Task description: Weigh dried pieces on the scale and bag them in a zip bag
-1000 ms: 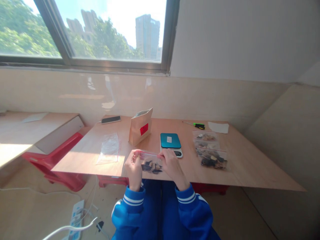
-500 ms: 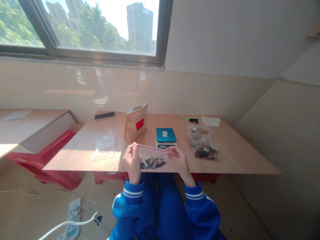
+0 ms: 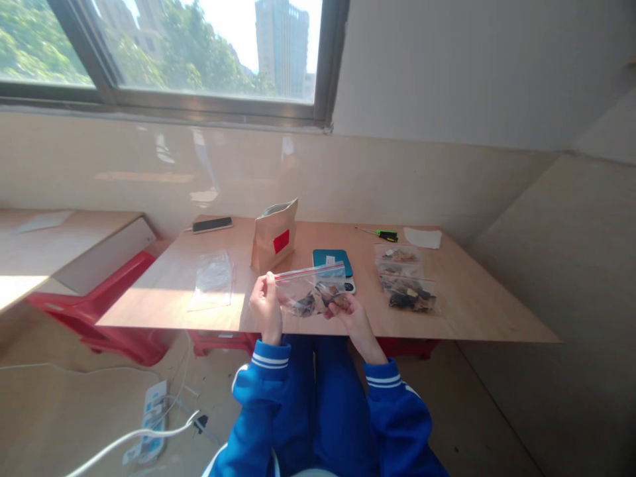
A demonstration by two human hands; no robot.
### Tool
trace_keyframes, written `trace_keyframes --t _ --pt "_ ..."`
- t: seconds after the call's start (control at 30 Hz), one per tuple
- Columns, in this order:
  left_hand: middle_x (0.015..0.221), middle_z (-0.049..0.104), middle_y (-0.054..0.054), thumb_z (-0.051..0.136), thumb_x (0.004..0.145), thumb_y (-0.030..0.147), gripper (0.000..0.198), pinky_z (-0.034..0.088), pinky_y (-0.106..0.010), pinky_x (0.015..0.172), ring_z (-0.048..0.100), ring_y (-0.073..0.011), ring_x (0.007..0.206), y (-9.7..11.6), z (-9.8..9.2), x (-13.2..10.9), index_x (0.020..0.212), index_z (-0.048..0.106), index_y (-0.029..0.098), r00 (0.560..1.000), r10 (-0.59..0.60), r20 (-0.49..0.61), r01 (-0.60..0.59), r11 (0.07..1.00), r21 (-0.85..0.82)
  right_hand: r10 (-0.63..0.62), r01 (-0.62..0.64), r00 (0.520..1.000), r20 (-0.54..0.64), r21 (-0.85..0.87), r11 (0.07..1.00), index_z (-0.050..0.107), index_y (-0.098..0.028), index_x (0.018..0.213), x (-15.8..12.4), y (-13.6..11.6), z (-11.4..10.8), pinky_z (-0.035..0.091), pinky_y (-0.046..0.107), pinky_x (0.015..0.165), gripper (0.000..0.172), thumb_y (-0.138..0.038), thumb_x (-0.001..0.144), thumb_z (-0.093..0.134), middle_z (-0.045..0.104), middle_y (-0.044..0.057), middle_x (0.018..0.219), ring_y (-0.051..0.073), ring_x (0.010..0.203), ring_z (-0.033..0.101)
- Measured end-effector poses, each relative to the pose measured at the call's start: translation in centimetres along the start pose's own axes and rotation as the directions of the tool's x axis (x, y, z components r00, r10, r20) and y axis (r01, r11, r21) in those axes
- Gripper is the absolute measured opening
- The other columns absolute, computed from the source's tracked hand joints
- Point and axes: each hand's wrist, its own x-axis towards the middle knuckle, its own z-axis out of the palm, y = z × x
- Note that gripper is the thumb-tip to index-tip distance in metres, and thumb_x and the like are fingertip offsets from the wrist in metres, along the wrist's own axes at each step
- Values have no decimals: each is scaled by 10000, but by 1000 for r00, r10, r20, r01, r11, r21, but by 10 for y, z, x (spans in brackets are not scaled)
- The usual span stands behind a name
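Observation:
Both hands hold a clear zip bag [image 3: 311, 286] with a red seal strip and dark dried pieces inside, lifted just above the near edge of the wooden table [image 3: 462, 311]. My left hand [image 3: 265, 306] pinches the bag's upper left corner. My right hand [image 3: 348, 311] grips its lower right part from below, fingers curled. The bag is tilted, its right end higher. Right behind it sits a small scale with a teal top [image 3: 332, 258], partly hidden by the bag.
A brown paper pouch with a red label [image 3: 275, 235] stands behind the bag. Empty clear bags [image 3: 212, 279] lie to the left, filled bags [image 3: 405, 278] to the right. A phone [image 3: 212, 224], a green screwdriver [image 3: 385, 233] and white paper [image 3: 422, 237] lie along the far edge. A power strip [image 3: 149, 424] lies on the floor.
The bag has been lifted and tilted, right end up. My right hand moved from the seal's right end to the bag's lower right side. My left hand kept its corner.

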Motion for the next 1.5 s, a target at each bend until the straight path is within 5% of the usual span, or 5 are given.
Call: trace_keyframes --t 0.33,0.7,1.0,1.27,1.5 --pt "670 603 32 449 877 469 303 395 -176 354 528 -72 383 1 -26 33 823 525 180 992 5 -124 -6 1000 -10 -66 42 964 -257 -97 994 601 -179 831 -14 1 -48 558 323 605 400 -452 618 801 673 8 699 163 573 638" --pt "654 621 6 471 845 532 382 430 -181 378 576 -92 420 -29 -40 24 804 564 164 988 -140 69 135 988 69 -437 -155 662 -610 -681 716 573 -72 1068 0 -4 -196 481 547 803 767 -660 585 673 653 212 970 354 880 623" --pt "979 659 -105 457 890 404 261 540 -354 709 638 -212 841 -1 -24 59 935 607 195 983 184 -19 -175 960 220 -696 -196 694 -187 -978 67 495 -29 1293 10 26 -151 337 606 974 614 -480 922 307 389 292 1401 430 1280 362" --pt "1104 635 -121 576 840 256 160 460 -388 887 592 -236 1053 60 40 152 969 631 179 928 370 29 -366 899 241 -623 -282 724 -295 -952 123 558 -84 1258 43 25 -138 280 703 961 548 -440 920 315 451 245 1389 453 1285 356" --pt "777 712 -88 718 646 156 175 508 -349 762 658 -193 757 50 48 175 815 690 119 946 177 270 -232 954 188 -589 554 743 316 -785 277 578 -215 1218 72 -39 -6 392 442 1051 343 -266 953 366 573 104 1297 219 1232 494"
